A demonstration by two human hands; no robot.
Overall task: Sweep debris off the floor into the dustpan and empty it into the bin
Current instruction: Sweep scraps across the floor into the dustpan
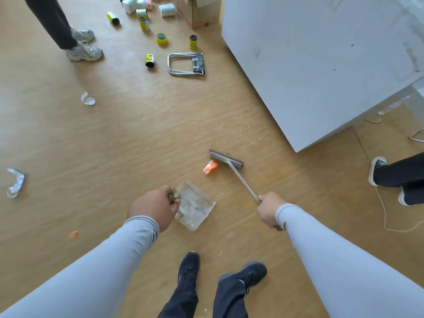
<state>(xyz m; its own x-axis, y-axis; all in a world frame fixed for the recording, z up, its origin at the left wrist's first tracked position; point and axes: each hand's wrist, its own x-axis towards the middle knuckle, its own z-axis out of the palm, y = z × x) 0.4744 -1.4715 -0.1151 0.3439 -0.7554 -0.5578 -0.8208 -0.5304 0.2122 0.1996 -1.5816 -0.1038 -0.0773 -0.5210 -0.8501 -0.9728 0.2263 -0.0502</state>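
Head view: left hand (154, 208) grips the dustpan (195, 206) handle, mouth toward 1 o'clock to receive. Right hand (268, 210) curled round the broom (226, 159) handle; bristles behind the orange scrap (210, 167), for pulling in. Bin unseen.

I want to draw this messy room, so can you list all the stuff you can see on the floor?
dustpan: 1, clear, floor in front of the feet
broom: 1, grey head, tan handle, right of the dustpan
orange wrapper: 1, orange and white, touching the broom head
orange scrap: 1, floor at left
paper scraps: 2, white, left side of the floor
yellow rolls: several, yellow and black, top centre
white packs: several, top edge
metal frame: 1, silver, by the rolls
cabinet: 1, white, top right
string: 1, pale, right
other people's legs: 2 pairs, top left and right edge
left hand: grips the dustpan handle
right hand: grips the broom handle
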